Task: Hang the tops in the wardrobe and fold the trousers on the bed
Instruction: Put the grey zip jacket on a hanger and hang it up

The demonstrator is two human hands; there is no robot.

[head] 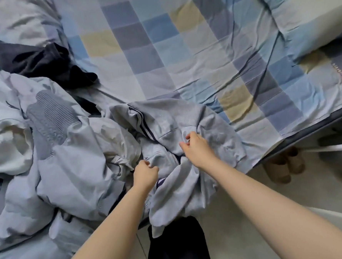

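The grey garment [166,125] with dark side stripes lies crumpled at the edge of the bed [161,50], partly hanging toward the floor. The left hand [145,174] pinches a fold of it with curled fingers; the right hand [196,145] also pinches the cloth, a little further up. It looks soft, light and limp, so I judge it is best taken at the waistband or hem. Left of the fingers lies a pale jacket [53,148]; beyond it, a dark garment [41,59].

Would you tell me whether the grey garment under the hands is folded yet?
Not folded: the grey garment lies crumpled at the bed edge, with the left hand and right hand gripping it.
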